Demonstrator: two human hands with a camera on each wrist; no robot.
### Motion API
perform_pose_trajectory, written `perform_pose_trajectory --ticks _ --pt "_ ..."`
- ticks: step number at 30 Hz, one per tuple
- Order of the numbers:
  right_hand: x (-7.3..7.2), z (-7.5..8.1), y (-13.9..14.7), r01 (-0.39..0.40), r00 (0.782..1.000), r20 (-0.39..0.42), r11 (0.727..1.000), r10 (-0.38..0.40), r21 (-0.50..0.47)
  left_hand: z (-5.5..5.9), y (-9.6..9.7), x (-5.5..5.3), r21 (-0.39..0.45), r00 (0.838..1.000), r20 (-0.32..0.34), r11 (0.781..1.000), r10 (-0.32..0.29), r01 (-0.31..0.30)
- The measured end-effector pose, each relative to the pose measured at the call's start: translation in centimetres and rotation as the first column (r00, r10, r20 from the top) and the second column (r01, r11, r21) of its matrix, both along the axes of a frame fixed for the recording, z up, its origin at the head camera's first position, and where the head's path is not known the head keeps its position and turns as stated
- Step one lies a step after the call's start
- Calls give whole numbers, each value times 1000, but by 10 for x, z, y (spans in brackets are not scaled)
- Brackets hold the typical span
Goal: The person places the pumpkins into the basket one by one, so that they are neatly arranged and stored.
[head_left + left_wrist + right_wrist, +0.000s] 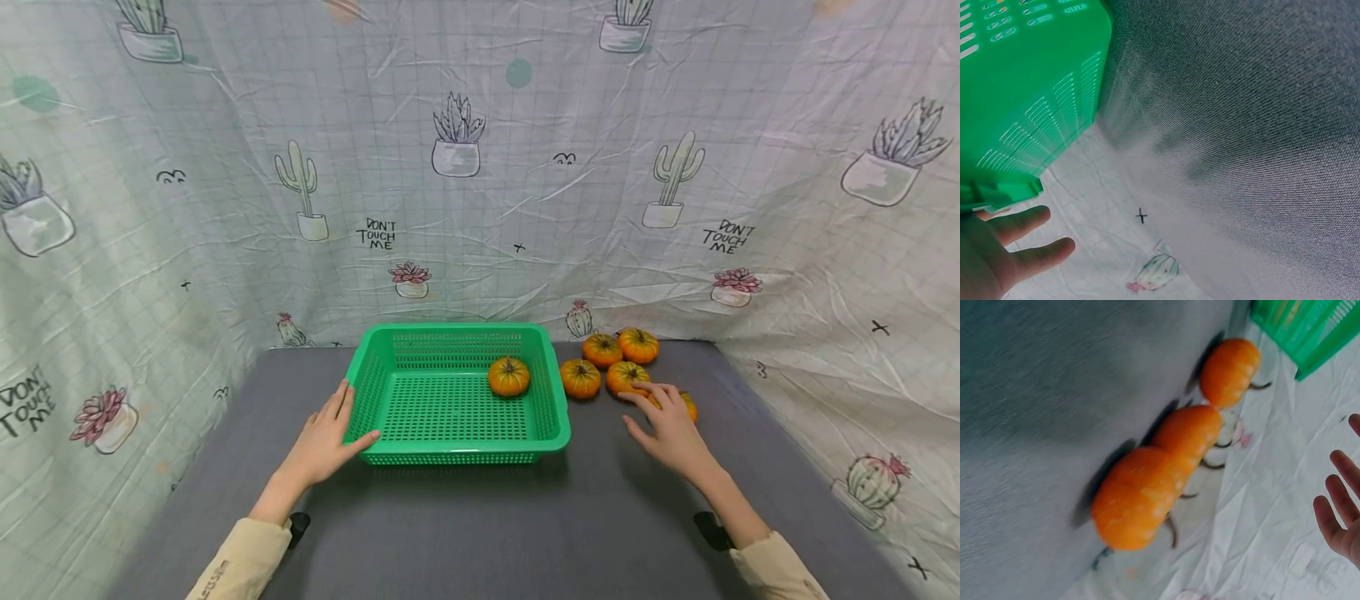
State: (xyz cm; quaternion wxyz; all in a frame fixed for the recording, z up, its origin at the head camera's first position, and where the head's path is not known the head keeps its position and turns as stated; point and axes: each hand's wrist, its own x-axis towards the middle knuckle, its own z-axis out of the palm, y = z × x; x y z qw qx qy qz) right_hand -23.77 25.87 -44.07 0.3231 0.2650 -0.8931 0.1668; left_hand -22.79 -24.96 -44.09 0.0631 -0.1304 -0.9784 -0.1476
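A green plastic basket (457, 446) with slotted sides stands mid-table, and one small orange pumpkin (509, 377) sits inside it toward the right. My left hand (321, 439) lies at the basket's left rim, thumb by the near corner and fingers extended along the side; in the left wrist view its straight fingers (1041, 256) show beside the rim. My right hand (670, 429) hovers over the nearest pumpkin (690, 407) of a group, partly hiding it. The right fingers are spread, holding nothing. In the right wrist view, pumpkins (1135, 503) with curved stems stand below that hand.
Right of the basket are several more pumpkins (581, 380), one close to its wall. The dark grey tabletop (480, 533) ends at a cloth backdrop (510, 275) printed with cacti, which also hangs along both sides.
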Motion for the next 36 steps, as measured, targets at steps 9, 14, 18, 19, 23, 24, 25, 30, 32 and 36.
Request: perform_pose_trajectory --ticks 9,14,18,19,23,24,25,30,32,36 --pt "5 -6 24 135 990 40 987 -132 -83 -1 0 -1 4 1000 -4 1000 0 0" --pt "6 -11 33 201 978 73 971 -193 -127 -1 0 0 8 1000 -3 1000 1 -1" --pt "6 -16 39 258 964 100 953 -245 -161 -2 0 0 10 1000 -3 1000 1 -1" --pt "5 -17 40 272 960 107 947 -257 -169 -2 -1 0 11 1000 -4 1000 0 0" --pt "3 -20 43 309 948 138 934 -287 -178 -2 -1 -1 9 1000 -3 1000 3 -3" --pt "2 -20 44 316 945 147 932 -293 -179 -2 -1 -1 9 1000 -1 1000 4 -4" --pt "2 -20 45 324 942 157 929 -298 -177 -2 -1 -1 7 1000 -1 1000 4 -4" --pt "0 -22 47 352 924 216 921 -315 -167 -1 -1 0 3 1000 -4 1000 2 -2" --pt "-1 -24 48 363 916 245 918 -319 -162 0 -1 0 2 1000 -5 1000 3 -3" --pt "-5 -28 51 387 891 310 912 -332 -134 1 0 1 8 1000 -1 1000 4 -4"
